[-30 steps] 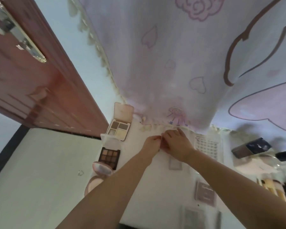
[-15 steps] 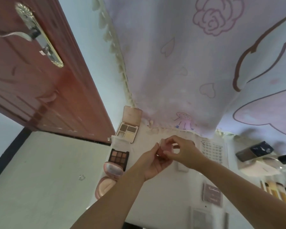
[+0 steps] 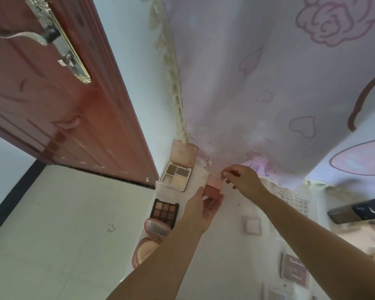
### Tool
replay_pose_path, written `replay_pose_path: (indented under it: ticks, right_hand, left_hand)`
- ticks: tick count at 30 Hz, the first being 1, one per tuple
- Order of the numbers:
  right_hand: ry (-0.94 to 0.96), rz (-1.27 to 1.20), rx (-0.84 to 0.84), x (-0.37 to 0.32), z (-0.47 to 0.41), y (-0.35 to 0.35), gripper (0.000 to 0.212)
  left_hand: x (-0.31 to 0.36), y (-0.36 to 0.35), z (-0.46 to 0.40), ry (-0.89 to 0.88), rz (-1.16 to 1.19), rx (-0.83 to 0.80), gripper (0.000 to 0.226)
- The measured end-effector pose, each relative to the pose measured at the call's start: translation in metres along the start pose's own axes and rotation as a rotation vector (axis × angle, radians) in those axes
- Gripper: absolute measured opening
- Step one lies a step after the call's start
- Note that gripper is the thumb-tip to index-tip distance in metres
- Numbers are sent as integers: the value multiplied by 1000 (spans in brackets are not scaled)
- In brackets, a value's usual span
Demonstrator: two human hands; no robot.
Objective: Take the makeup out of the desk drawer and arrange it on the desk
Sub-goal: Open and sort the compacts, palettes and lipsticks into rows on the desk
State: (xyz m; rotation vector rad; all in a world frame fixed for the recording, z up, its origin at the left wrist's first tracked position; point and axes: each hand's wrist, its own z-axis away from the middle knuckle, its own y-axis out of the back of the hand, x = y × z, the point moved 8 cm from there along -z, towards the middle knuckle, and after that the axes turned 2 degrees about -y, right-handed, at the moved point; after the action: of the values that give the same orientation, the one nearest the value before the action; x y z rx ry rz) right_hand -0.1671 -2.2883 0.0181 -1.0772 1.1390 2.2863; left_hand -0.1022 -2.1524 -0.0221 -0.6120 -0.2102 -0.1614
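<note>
Above the white bench, near its back edge, a small blush compact sits open: pale pink lid up, coral-pink pan below. Left hand grips the base; right hand pinches the lid. Beside it, an open four-pan eyeshadow palette.

You face a glossy reddish-brown wooden door fitted with a polished brass-coloured metal handle plate. The lilac printed cloth curtain looks soft and matt, with a cream tasselled fringe. The white worktop appears smooth. The pink plastic blush compact shows a satin finish.
</note>
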Motion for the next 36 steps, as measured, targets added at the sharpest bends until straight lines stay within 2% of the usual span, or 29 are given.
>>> replay_pose_path:
  ticks: [3, 9, 12, 15, 18, 20, 24, 28, 30, 33, 34, 36]
  right_hand:
    - [14, 47, 29, -8, -27, -14, 13]
    - [82, 168, 36, -12, -62, -37, 20]
    - [98, 215, 54, -8, -61, -40, 20]
    - [103, 194, 13, -14, -52, -38, 18]
    - [127, 218, 26, -16, -34, -6, 25]
    - [107, 360, 7, -2, -16, 23, 25]
    - [-36, 854, -103, 52, 23, 50, 39]
    - [27, 1070, -71, 70, 34, 35, 45]
    - [76, 1024, -27, 64, 33, 33, 41]
    - [158, 555, 17, 37, 40, 37, 21]
    - [182, 411, -1, 27, 44, 37, 22]
    - [198, 275, -39, 12, 53, 39, 26]
  left_hand:
    - [17, 2, -10, -115, 34, 102, 17]
    - [30, 8, -27, -194, -72, 287, 21]
    - [31, 9, -29, -205, -176, 313, 31]
    - [29, 10, -26, -202, -199, 327, 30]
    - [23, 14, -23, -207, -221, 333, 29]
    - [8, 11, -19, -181, -266, 321, 29]
    - [-31, -12, -17, -139, -401, 209, 28]
    - [-47, -36, -27, -211, -654, 132, 21]
    - [-42, -43, -26, -264, -712, 126, 26]
    - [-41, -49, -17, -230, -764, 22, 24]
    - [-43, -51, -12, -189, -768, -34, 30]
    - [-44, -55, -1, -130, -704, -147, 40]
